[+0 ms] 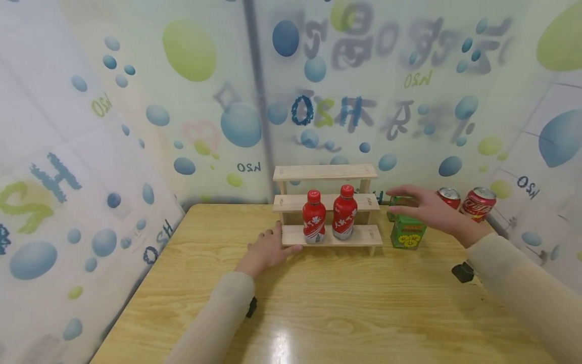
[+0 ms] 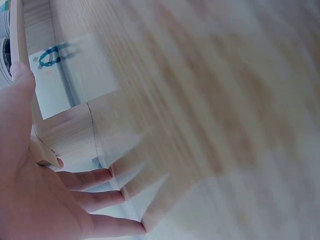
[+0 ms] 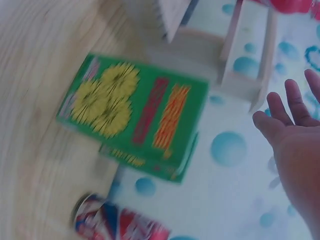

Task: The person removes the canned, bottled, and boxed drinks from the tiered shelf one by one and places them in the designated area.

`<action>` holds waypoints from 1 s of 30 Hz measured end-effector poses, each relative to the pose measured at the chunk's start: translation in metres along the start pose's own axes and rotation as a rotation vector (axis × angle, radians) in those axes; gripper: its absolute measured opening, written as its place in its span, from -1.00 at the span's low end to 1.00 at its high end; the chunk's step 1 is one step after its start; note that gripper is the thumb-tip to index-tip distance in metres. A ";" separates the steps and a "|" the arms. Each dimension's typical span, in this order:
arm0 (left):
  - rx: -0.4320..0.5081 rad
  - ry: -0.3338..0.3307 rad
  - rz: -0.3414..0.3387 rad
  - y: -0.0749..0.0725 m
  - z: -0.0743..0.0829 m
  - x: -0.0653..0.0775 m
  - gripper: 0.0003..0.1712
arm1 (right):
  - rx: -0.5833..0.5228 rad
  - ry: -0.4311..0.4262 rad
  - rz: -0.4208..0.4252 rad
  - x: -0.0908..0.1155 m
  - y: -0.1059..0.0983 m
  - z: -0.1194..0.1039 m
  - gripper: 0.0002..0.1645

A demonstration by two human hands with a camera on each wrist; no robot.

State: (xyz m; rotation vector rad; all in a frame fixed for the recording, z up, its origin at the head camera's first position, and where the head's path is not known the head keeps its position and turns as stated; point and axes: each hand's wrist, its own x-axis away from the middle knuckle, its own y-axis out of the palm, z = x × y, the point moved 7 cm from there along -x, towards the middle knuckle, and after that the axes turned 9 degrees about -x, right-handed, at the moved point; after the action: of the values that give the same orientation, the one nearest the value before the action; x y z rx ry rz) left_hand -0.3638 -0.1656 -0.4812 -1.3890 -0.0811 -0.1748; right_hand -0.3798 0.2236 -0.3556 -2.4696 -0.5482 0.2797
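A three-step wooden rack (image 1: 325, 172) stands on the table, carrying two red-capped bottles, the left bottle (image 1: 313, 217) and the right bottle (image 1: 345, 212), on its lowest step. My left hand (image 1: 268, 247) rests against the rack's left end. In the left wrist view its thumb (image 2: 22, 80) touches the rack while the fingers spread straight towards the tabletop. Over the green drink carton (image 1: 408, 233) hovers my right hand (image 1: 429, 208), its fingers extended and holding nothing. A second green carton (image 3: 142, 162) sits behind the first, partly hidden.
Two red soda cans stand right of the cartons: one can (image 1: 478, 203) in plain sight, another can (image 1: 449, 196) partly behind my right hand. A patterned curtain (image 1: 218, 167) encloses the wooden table (image 1: 318, 303) at the back and sides.
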 end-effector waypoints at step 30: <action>-0.003 -0.004 0.002 0.000 0.001 0.000 0.35 | -0.221 -0.106 -0.012 -0.038 0.072 -0.052 0.02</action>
State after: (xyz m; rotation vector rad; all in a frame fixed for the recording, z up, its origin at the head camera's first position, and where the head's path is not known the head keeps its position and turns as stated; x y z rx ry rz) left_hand -0.3639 -0.1649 -0.4816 -1.3927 -0.0832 -0.1705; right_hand -0.3744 0.1268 -0.3531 -2.6750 -0.6705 0.3635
